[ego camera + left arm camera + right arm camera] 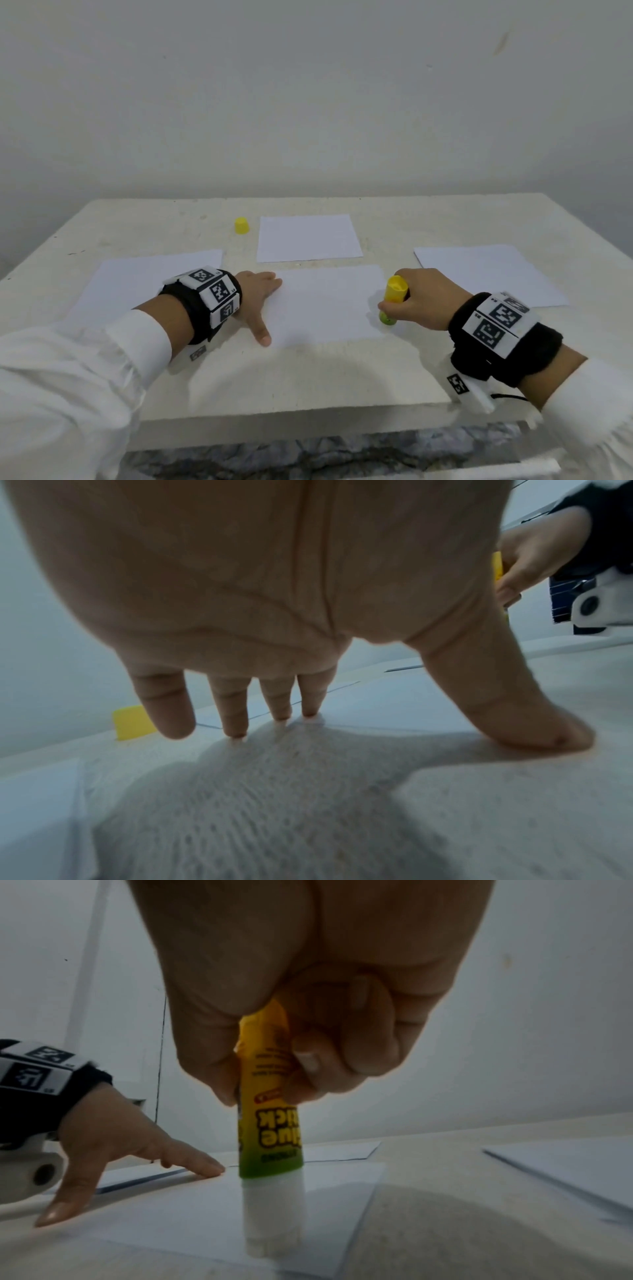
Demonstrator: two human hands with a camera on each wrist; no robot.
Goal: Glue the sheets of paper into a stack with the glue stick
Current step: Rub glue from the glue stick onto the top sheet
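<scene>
A white sheet of paper (325, 305) lies in front of me on the table. My right hand (424, 301) grips the yellow-green glue stick (392, 301) upside down, its white glue tip (272, 1218) pressed on the sheet's right edge. My left hand (260, 298) lies flat with fingers spread, fingertips and thumb (534, 723) holding down the sheet's left edge. The glue stick (270, 1123) stands nearly upright in my fist. Its yellow cap (241, 225) stands on the table at the back left.
Three more white sheets lie around: one at the back centre (308, 238), one on the left (137, 284) partly under my left wrist, one on the right (489, 270). The pale table (308, 377) ends at a near edge; a plain wall stands behind.
</scene>
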